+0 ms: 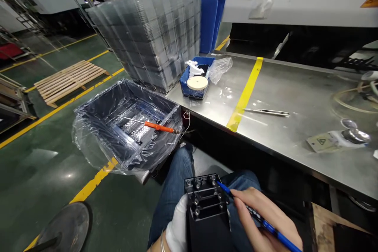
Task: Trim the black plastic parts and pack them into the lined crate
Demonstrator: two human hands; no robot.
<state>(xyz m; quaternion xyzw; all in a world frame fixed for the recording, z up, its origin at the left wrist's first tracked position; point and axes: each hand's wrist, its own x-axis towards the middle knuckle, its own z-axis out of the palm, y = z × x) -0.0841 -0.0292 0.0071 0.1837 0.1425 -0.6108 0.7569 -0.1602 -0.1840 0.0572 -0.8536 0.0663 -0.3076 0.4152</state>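
Observation:
My left hand (178, 224), in a white glove, grips a black machined part (208, 232) from its left side, above my lap. The part's far end has several round bosses or holes and crosswise slots. Bare, my right hand (262, 220) pinches a slim blue pen-shaped tool (270, 228). The tool's tip is at the part's upper right corner; whether it touches I cannot tell. My fingers cover part of the tool's shaft.
Left of my knees stands a plastic-lined black crate (126, 122), an orange-handled tool (159, 126) across it. The steel bench (274, 86) holds a blue bin (191, 90), a thin silver tool (267, 112) and a metal-capped bottle (339, 139). Stacked clear trays (153, 35) rise behind.

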